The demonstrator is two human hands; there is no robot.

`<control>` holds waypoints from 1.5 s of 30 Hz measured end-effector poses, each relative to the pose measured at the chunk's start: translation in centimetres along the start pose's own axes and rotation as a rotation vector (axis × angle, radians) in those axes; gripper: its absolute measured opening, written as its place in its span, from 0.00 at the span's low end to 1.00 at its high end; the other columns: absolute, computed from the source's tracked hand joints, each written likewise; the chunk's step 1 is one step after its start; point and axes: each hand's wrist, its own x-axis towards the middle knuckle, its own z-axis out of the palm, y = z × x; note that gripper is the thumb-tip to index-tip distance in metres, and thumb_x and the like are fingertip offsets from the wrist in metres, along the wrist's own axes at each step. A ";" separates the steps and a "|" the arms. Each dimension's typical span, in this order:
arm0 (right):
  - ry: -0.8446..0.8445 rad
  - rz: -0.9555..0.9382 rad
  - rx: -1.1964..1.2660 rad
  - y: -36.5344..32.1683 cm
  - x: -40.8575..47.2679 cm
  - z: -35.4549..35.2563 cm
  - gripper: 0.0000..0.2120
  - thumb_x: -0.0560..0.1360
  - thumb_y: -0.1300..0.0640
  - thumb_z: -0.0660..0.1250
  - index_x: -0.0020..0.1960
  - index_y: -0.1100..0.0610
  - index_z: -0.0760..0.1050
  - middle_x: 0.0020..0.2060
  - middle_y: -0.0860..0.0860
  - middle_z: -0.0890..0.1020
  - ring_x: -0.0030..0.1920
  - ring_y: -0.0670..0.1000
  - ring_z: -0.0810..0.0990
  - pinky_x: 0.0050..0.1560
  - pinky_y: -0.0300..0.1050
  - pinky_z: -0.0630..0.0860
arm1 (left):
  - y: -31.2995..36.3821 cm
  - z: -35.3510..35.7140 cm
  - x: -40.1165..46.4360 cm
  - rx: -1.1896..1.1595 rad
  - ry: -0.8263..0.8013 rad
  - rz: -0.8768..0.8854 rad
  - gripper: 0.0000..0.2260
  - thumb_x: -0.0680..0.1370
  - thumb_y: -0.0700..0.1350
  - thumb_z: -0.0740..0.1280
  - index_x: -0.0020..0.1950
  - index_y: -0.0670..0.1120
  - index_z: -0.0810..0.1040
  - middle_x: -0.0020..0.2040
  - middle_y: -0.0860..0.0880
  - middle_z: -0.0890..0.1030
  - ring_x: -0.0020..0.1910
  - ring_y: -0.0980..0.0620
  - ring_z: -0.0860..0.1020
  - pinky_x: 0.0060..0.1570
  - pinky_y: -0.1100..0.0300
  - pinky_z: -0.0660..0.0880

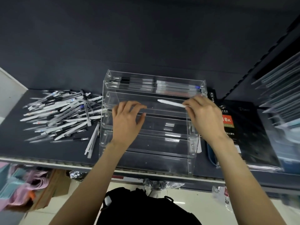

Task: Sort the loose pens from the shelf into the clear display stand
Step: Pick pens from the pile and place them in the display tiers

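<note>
From the head view we see our right hand (204,118) pinching one end of a white capped pen (170,103) in its fingers, holding it over the second tier of the clear tiered acrylic display stand (146,153). Our left hand (127,121) rests on that tier's edge, fingers relaxed. A heap of loose pens (61,113) lies on the dark shelf (48,149), left of the stand.

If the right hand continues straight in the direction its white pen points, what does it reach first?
The right hand pinches a white pen pointing left over the clear display stand. Continuing that way, it would probably first meet the left hand on the stand, though depth is unclear.
</note>
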 end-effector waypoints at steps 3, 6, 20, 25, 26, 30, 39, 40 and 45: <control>-0.161 -0.057 -0.034 0.5 1.3 0.8 0.03 0.73 0.61 0.69 0.46 0.55 0.80 0.42 0.51 0.82 0.44 0.55 0.82 0.38 0.46 0.78 | 0.2 -0.2 0.3 0.017 -0.031 -0.019 0.12 0.76 0.51 0.60 0.52 0.50 0.81 0.49 0.50 0.81 0.51 0.46 0.76 0.56 0.48 0.69; -0.336 -0.049 0.007 0.9 2.1 1.1 0.10 0.77 0.61 0.65 0.53 0.50 0.80 0.48 0.48 0.83 0.49 0.54 0.82 0.43 0.49 0.78 | 0.2 -0.3 0.3 0.020 -0.023 -0.015 0.12 0.76 0.51 0.60 0.52 0.50 0.81 0.48 0.50 0.81 0.50 0.45 0.76 0.55 0.47 0.70; -0.309 -0.019 0.132 -0.4 0.1 -0.3 0.23 0.72 0.73 0.60 0.62 0.56 0.76 0.57 0.53 0.80 0.57 0.56 0.77 0.54 0.51 0.75 | 0.0 -2.1 -2.0 -0.105 0.127 0.032 0.12 0.76 0.44 0.63 0.58 0.47 0.80 0.52 0.49 0.80 0.53 0.49 0.74 0.58 0.51 0.69; -0.009 -0.041 0.422 -4.1 -1.0 -2.1 0.17 0.74 0.69 0.62 0.60 0.58 0.77 0.52 0.53 0.81 0.53 0.52 0.79 0.56 0.47 0.75 | -0.9 -7.0 -6.1 -0.212 0.419 -0.112 0.07 0.77 0.41 0.61 0.51 0.45 0.77 0.42 0.52 0.79 0.42 0.52 0.74 0.47 0.54 0.67; 0.014 -0.040 0.481 -5.5 -1.4 -2.2 0.16 0.75 0.68 0.61 0.59 0.58 0.77 0.51 0.52 0.81 0.52 0.51 0.78 0.55 0.43 0.75 | -1.5 -8.0 -7.2 -0.241 0.458 -0.178 0.06 0.78 0.41 0.61 0.51 0.47 0.77 0.42 0.54 0.78 0.42 0.52 0.75 0.46 0.55 0.68; -0.097 -0.083 0.720 -12.9 -2.9 -0.9 0.14 0.77 0.61 0.58 0.59 0.55 0.77 0.50 0.47 0.81 0.48 0.44 0.78 0.48 0.34 0.75 | -6.1 -12.0 -11.7 -0.458 0.489 -0.485 0.06 0.79 0.47 0.59 0.50 0.56 0.75 0.38 0.60 0.77 0.37 0.57 0.76 0.39 0.59 0.72; -0.684 -0.101 0.479 -27.7 -2.2 7.3 0.18 0.81 0.57 0.55 0.69 0.51 0.67 0.61 0.46 0.72 0.52 0.48 0.78 0.50 0.40 0.73 | -22.6 -14.2 -14.1 -0.020 -0.179 -0.622 0.13 0.75 0.40 0.70 0.59 0.46 0.79 0.53 0.45 0.81 0.49 0.46 0.79 0.46 0.57 0.74; -0.690 -0.054 0.421 -28.9 -1.6 8.5 0.18 0.80 0.58 0.55 0.70 0.52 0.66 0.61 0.49 0.73 0.52 0.51 0.78 0.51 0.43 0.75 | -23.8 -13.9 -13.2 0.009 -0.200 -0.558 0.14 0.74 0.40 0.71 0.59 0.45 0.79 0.54 0.44 0.81 0.51 0.43 0.78 0.49 0.54 0.74; -0.787 0.317 0.117 -32.3 1.0 13.6 0.21 0.77 0.65 0.57 0.69 0.61 0.61 0.56 0.59 0.72 0.52 0.60 0.77 0.50 0.52 0.74 | -27.0 -9.7 -9.5 0.047 -0.473 -0.127 0.23 0.74 0.49 0.70 0.68 0.47 0.72 0.63 0.44 0.75 0.63 0.41 0.72 0.63 0.49 0.70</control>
